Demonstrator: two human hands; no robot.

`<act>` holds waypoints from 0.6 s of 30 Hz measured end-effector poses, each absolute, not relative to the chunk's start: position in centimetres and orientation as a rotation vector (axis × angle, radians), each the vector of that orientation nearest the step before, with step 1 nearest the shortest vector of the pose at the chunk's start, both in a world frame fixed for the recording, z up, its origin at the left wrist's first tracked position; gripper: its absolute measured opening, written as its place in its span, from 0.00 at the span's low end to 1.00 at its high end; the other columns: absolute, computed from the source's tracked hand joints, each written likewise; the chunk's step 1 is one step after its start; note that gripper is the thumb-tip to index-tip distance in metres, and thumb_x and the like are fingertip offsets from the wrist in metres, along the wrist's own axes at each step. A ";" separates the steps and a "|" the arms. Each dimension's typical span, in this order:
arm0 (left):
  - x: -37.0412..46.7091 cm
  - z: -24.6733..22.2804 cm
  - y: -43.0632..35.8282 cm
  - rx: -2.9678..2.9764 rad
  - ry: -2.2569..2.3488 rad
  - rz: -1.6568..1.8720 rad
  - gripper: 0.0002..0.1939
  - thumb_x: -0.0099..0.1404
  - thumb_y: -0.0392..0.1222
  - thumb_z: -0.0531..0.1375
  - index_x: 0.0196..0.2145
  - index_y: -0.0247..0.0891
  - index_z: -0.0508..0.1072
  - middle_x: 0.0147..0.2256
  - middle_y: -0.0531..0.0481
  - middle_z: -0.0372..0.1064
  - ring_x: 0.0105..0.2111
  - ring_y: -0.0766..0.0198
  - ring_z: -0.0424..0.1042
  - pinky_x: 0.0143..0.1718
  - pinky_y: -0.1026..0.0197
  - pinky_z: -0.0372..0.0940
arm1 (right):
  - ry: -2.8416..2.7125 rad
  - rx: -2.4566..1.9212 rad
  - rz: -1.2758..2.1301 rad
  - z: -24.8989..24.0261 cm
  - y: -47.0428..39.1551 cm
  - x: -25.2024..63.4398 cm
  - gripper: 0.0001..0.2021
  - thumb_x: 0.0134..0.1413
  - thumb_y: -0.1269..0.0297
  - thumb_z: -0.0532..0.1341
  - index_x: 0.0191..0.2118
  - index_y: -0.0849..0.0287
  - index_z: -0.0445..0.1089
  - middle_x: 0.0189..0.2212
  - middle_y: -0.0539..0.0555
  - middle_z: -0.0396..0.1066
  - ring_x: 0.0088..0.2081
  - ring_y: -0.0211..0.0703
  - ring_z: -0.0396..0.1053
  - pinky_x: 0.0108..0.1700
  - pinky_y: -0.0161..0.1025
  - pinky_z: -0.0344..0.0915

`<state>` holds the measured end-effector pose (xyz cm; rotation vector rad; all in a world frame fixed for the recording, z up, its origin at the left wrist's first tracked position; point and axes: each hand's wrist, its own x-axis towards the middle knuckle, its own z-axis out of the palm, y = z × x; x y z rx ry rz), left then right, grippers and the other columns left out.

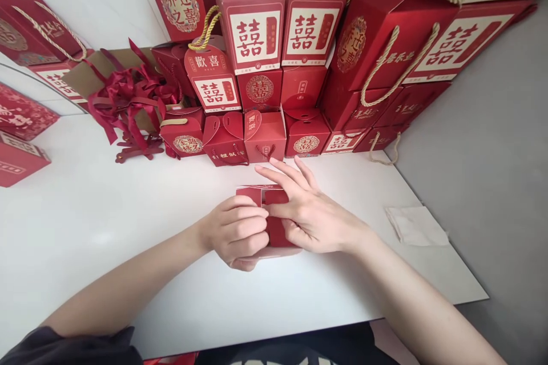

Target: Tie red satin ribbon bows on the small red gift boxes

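Note:
A red paper gift box with its top open stands on the white table, between my two hands. My left hand is closed over the box's left side, its fingers curled inward at a red flap. From the right, my right hand reaches over the box. Its index finger points left into the opening and meets my left fingertips, while the thumb is bent below it. The other fingers are spread upward. Anything small between the meeting fingertips is hidden. A pale front flap shows along the near edge.
Finished red gift boxes are stacked along the back wall. Dark red ribbons hang at back left, near more red boxes. A folded white cloth or tissue lies at right. The white table ends before a grey wall.

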<state>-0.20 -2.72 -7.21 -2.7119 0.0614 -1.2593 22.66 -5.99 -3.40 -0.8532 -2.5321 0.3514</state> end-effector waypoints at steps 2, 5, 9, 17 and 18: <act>-1.1 -8.5 -2.6 -2.825 0.001 -1.184 0.09 0.61 0.52 0.52 0.31 0.49 0.69 0.30 0.51 0.68 0.38 0.58 0.73 0.40 0.51 0.70 | -2.528 -0.863 0.357 -3.5 -5.9 22.7 0.11 0.50 0.70 0.57 0.39 0.57 0.72 0.69 0.59 0.44 0.70 0.62 0.36 0.67 0.66 0.31; -1.9 -10.4 -2.4 -2.971 -0.058 -1.123 0.08 0.58 0.55 0.55 0.30 0.51 0.68 0.28 0.53 0.67 0.36 0.57 0.74 0.41 0.48 0.70 | -2.470 -0.798 0.412 -3.9 -5.7 22.9 0.13 0.52 0.68 0.56 0.44 0.58 0.69 0.67 0.62 0.48 0.69 0.59 0.42 0.67 0.64 0.40; -1.2 -11.4 -2.3 -2.655 -0.011 -1.448 0.04 0.54 0.49 0.58 0.27 0.49 0.66 0.25 0.53 0.66 0.36 0.55 0.74 0.37 0.46 0.70 | -2.364 -0.693 0.573 -4.0 -5.5 23.2 0.17 0.51 0.69 0.53 0.48 0.59 0.64 0.65 0.66 0.49 0.67 0.54 0.49 0.63 0.55 0.57; 0.1 -8.4 -2.7 -2.561 -0.036 -1.401 0.05 0.56 0.43 0.56 0.31 0.50 0.70 0.29 0.54 0.74 0.42 0.58 0.77 0.39 0.53 0.74 | -2.340 -0.741 0.594 -4.1 -5.5 23.4 0.13 0.55 0.69 0.56 0.47 0.59 0.67 0.62 0.64 0.54 0.62 0.52 0.58 0.60 0.49 0.63; 0.0 -8.2 -2.8 -2.594 -0.051 -1.365 0.06 0.56 0.43 0.56 0.33 0.50 0.70 0.31 0.54 0.75 0.43 0.58 0.77 0.39 0.54 0.74 | -2.334 -0.747 0.580 -4.1 -5.4 23.4 0.12 0.56 0.69 0.57 0.46 0.59 0.68 0.62 0.63 0.56 0.62 0.52 0.59 0.60 0.49 0.63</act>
